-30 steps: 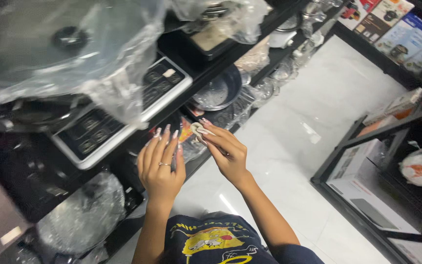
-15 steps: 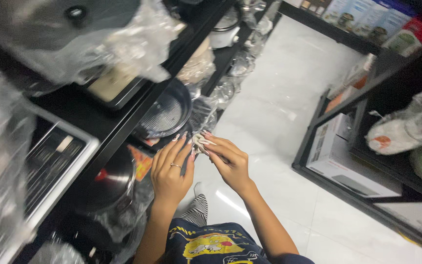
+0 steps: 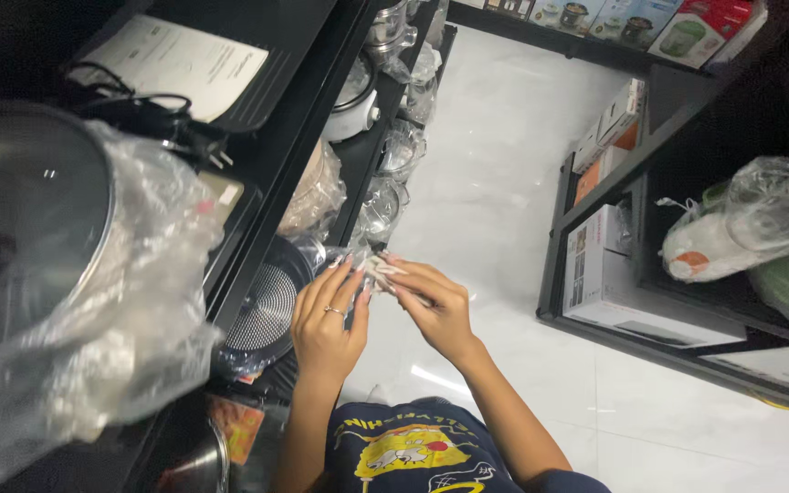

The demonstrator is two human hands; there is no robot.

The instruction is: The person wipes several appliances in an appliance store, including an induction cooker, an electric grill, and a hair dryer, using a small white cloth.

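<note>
Two hands are brought together just in front of the black shelving, where a small crumpled piece of clear wrapping is pinched between them. The left hand is held with its fingers extended and close together against the wrapping; the right hand is curled, its fingers clamped on the wrapping's other end, as if it were being pulled apart. Just beside the left hand a round dark pan is kept in a plastic bag on a lower shelf. A bagged glass lid is stored further left. Opposite, white and orange boxes are stacked in a black rack, and colourful cartons are lined along the far wall.
</note>
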